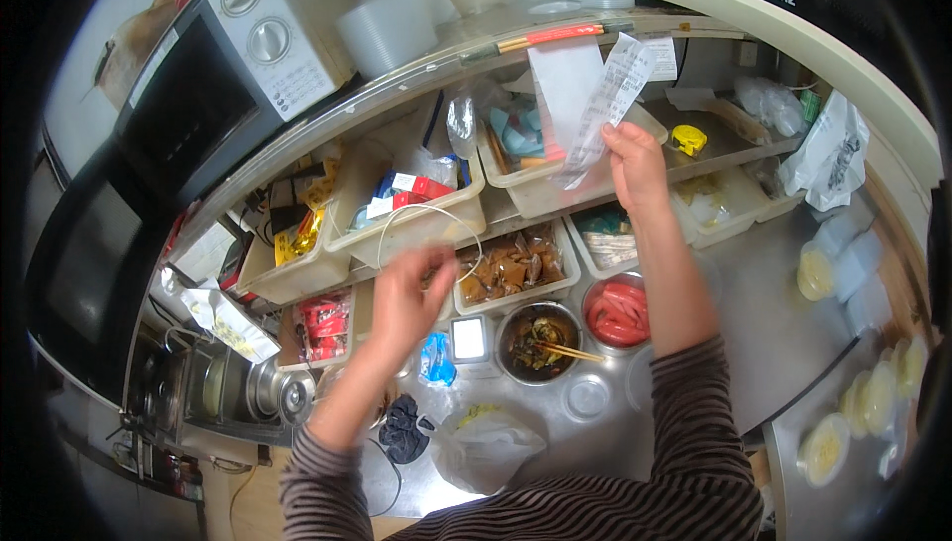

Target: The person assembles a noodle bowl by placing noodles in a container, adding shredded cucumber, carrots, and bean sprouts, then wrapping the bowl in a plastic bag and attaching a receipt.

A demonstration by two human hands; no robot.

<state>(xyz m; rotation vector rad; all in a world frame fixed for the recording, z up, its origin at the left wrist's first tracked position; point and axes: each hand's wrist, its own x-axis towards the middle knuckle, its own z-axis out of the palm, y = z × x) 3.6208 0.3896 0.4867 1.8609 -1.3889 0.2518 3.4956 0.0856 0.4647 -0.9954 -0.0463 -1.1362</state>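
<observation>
My right hand (637, 166) is raised at the shelf's edge. Its thumb and fingers are closed on the lower part of a long printed paper slip (620, 85). Behind the slip hangs a plain white paper sheet (565, 85). My left hand (412, 288) is lifted over the counter, its fingers smeared by motion. A thin white cord loop (428, 208) passes close by it; whether the hand touches the cord I cannot tell. Below are a tray of brown packets (511, 268) and a metal bowl (540, 372) of dark food with wooden chopsticks (570, 351).
A bowl of red sausages (617, 311) stands right of the chopsticks. Nearer me lie a white plastic bag (486, 457), a dark cloth (402, 430) and a blue packet (436, 358). Bins (407, 234) line the shelf, with a yellow tape measure (687, 139); a microwave (233, 45) stands above.
</observation>
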